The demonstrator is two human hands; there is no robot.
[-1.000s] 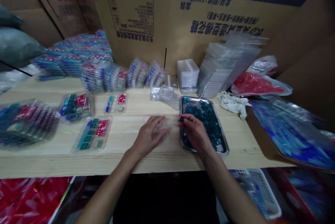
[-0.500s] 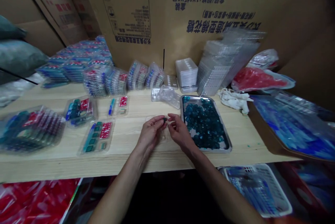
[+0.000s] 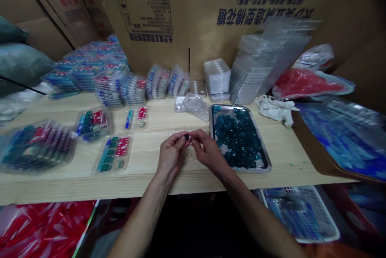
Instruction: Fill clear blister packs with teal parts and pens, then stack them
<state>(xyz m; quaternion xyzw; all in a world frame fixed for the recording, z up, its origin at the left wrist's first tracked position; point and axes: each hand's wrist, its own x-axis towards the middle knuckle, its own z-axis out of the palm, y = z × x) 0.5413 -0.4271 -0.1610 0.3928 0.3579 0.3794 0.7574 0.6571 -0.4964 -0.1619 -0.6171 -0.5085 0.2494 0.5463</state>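
Note:
Between thumb and fingers my left hand (image 3: 171, 154) pinches a small dark piece (image 3: 187, 137). The fingertips of my right hand (image 3: 208, 151) are closed together at the right side of that same piece. Under and behind both hands lies a clear plastic blister tray (image 3: 173, 132), mostly hidden. Just right of my right hand is a metal tray (image 3: 265, 160) holding many dark teal pieces (image 3: 237, 137). To the left, a filled clear pack (image 3: 113, 153) shows teal pieces, a blue stick and a red patterned part.
Filled packs (image 3: 39, 145) are stacked at the left, with more along the back. Clear empty trays (image 3: 217, 79) stand behind the metal tray. A white cloth (image 3: 276, 109), a box of blue items (image 3: 340, 141) and a white basket (image 3: 331, 230) are at the right.
My right fingertips have moved in from beside the dark piece to touch it. The view has shifted slightly, so the wall box sits higher in the picture.

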